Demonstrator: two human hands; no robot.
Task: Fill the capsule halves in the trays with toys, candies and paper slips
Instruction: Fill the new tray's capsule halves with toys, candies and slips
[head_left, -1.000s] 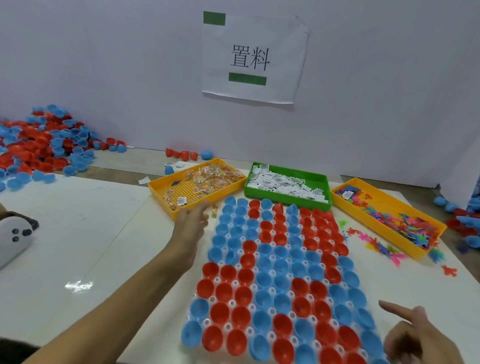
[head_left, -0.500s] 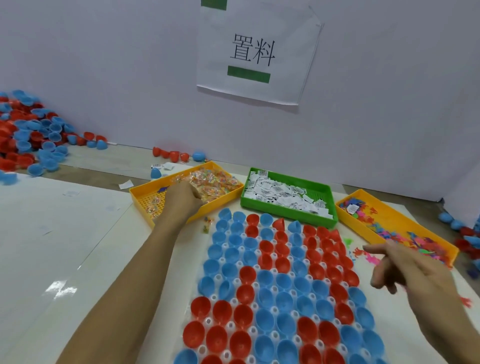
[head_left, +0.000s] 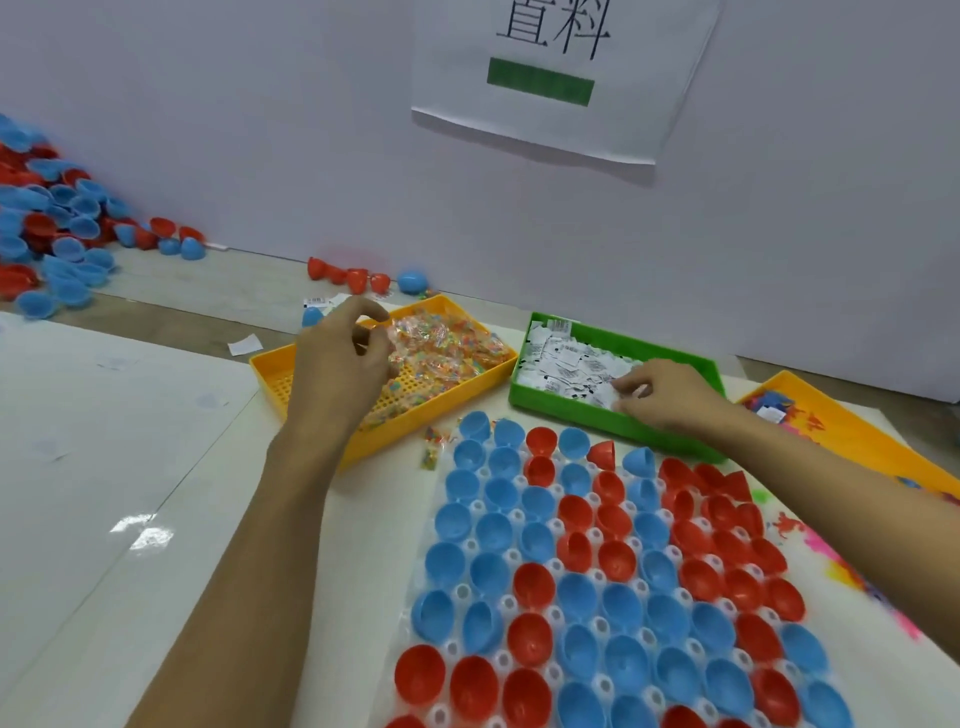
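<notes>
Head view: the left hand (head_left: 337, 358) is seen over the yellow perforated plastic tray (head_left: 291, 384) of clear-wrapped multicoloured candy packets (head_left: 441, 348), its fingers curled and its thumb and forefinger closed toward each other at the edge of the pile; whether a packet is actually pinched cannot be told. The right hand (head_left: 670, 395) is laid into the green plastic tray (head_left: 597, 415) of small white printed paper slips (head_left: 566, 364), its fingertips bent down and pressed into the slips.

In the foreground, rows of open blue and red plastic capsule halves (head_left: 597, 571) are seated in a clear moulded holder tray (head_left: 498, 660) on the white surface (head_left: 130, 467), with their hollows shown unfilled; one red half in the top row is tipped over. A loose candy packet (head_left: 431, 452) is seen on the surface between the yellow tray and the holder.

At the right edge, a second yellow tray (head_left: 883, 441) holding bright plastic toys (head_left: 774, 405) is partly shown, with a few toys scattered beside it. A heap of spare red and blue capsule halves (head_left: 52, 234) is piled at far left against the pale wall (head_left: 260, 130), where a white paper sign (head_left: 561, 104) with printed characters and a green bar is fixed.
</notes>
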